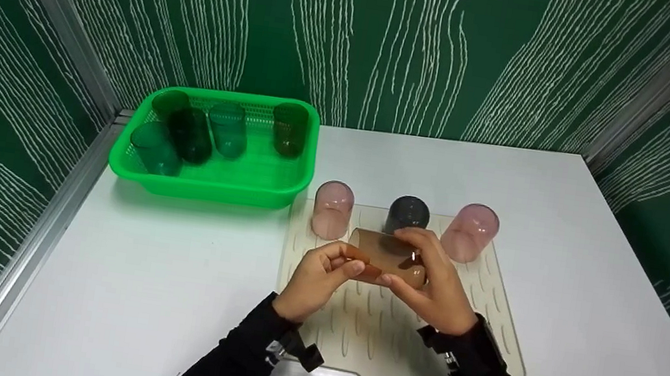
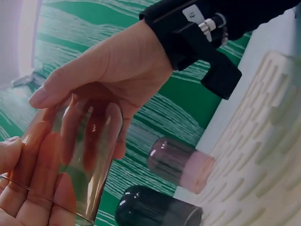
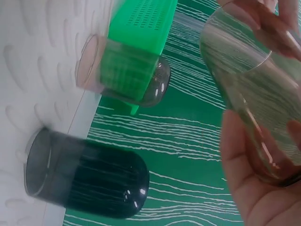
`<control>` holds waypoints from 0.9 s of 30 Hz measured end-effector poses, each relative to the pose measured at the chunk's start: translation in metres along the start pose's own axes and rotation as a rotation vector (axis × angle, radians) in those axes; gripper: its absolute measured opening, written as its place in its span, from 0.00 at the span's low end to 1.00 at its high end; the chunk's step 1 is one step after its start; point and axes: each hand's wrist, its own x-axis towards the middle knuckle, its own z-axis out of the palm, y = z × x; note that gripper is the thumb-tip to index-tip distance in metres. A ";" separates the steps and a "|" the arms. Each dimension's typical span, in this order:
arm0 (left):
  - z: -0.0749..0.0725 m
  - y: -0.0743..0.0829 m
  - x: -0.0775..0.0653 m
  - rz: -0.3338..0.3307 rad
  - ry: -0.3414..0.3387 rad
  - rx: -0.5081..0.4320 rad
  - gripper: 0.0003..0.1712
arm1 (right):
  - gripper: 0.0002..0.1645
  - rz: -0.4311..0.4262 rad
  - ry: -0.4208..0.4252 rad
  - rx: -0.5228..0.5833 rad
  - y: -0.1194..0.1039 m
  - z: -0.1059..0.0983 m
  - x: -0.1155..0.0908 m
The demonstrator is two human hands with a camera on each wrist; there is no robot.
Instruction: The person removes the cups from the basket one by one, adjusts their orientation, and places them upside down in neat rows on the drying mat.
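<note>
A clear brown drinking glass [image 1: 389,248] lies sideways in the air above the beige ridged mat, its open end to the left and its rounded base to the right. My left hand [image 1: 312,280] grips it near the rim, fingers showing through the tinted wall. Around the base end curls my right hand [image 1: 436,287], thumb below and fingers above. In the left wrist view, the glass [image 2: 101,155] spans both hands. Behind it, a dark grey glass [image 1: 408,210] stands upside down between two upturned pink glasses, one left [image 1: 333,204] and one right [image 1: 473,230].
The ridged mat [image 1: 353,335] lies on a white table [image 1: 184,285]. At the back left, a green plastic basket [image 1: 210,187] holds several green and dark glasses. Green walls with white lines [image 1: 368,42] enclose the table's back and sides.
</note>
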 end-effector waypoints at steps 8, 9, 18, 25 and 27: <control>0.002 0.010 -0.006 0.046 -0.029 0.090 0.13 | 0.33 -0.046 0.026 0.008 0.000 0.000 0.001; 0.002 0.012 -0.007 0.049 -0.023 0.135 0.13 | 0.32 -0.049 0.025 0.009 0.000 0.000 0.002; -0.010 0.032 -0.020 0.164 0.046 0.651 0.11 | 0.33 -0.038 0.034 -0.005 0.001 -0.002 0.003; -0.028 0.051 -0.027 0.314 0.215 0.908 0.14 | 0.34 0.018 0.035 -0.077 0.001 -0.005 0.005; -0.034 0.056 -0.029 0.334 0.262 0.947 0.14 | 0.34 0.017 0.022 -0.096 0.001 -0.006 0.006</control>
